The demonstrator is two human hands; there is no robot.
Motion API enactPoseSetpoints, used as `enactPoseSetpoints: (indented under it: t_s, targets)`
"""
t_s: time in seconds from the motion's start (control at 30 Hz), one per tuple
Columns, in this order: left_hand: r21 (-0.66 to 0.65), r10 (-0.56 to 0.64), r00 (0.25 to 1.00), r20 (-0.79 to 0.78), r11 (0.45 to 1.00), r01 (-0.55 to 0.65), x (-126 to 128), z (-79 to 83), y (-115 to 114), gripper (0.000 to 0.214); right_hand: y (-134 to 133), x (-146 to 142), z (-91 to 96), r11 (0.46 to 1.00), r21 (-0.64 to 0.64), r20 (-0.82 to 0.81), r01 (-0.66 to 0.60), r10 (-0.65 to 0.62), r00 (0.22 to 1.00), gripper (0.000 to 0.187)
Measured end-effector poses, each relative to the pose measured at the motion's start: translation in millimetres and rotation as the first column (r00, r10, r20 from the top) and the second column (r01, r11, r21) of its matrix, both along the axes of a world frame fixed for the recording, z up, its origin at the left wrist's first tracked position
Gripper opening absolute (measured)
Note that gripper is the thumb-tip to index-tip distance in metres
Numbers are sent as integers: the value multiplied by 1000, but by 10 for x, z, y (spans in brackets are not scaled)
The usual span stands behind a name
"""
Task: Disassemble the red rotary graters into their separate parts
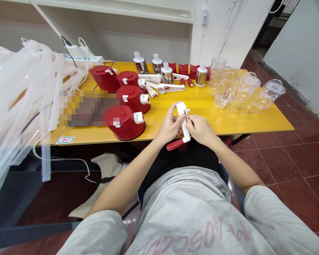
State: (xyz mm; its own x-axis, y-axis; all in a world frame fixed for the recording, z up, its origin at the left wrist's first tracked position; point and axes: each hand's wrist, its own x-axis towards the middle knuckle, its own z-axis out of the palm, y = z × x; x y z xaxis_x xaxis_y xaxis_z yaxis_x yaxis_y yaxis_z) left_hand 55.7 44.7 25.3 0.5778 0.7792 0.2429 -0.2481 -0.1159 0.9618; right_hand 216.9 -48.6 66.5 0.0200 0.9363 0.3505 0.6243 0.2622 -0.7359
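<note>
The left hand (169, 128) and right hand (201, 130) curl inward, just beside each other.

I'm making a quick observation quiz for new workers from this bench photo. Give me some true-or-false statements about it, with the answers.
1. The left hand holds a white plastic crank frame with a red handle. True.
2. The right hand lies flat on the yellow table. False: its fingers pinch a small part at the frame's upper end.
3. Four steel grater drums stand on the table. True.
4. The clear plastic containers are at the left end of the table. False: they are at the right end.
5. Four red plastic bases sit to the left of the hands. True.
</note>
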Motion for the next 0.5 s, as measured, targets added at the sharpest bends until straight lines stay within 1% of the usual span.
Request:
enactPoseSetpoints:
  t_s: [0.07,0.1,0.17,0.2,0.33,0.5]
  targets:
    - [-19,8,1000,21,1000,-7,5,-5,10,98,9,49,1,994,-88,-185,-67,50,982,27]
    - [-27,9,1000,30,1000,-8,8,-7,12,99,16,81,0,983,-148,-292,-111,64,954,30]
    - [-31,2,999,35,1000,-1,13,-5,7,100,37,152,-6,951,-248,-455,-186,55,889,42]
    - [-28,-5,1000,31,1000,6,16,-2,0,101,49,187,-12,939,-274,-499,-209,47,865,47]
    - [-23,-12,1000,8,1000,12,16,13,-42,110,84,277,-40,920,-298,-544,-256,57,837,60]
    - [-16,-19,1000,-3,1000,19,9,17,-61,106,110,278,-82,897,-331,-563,-293,61,824,60]
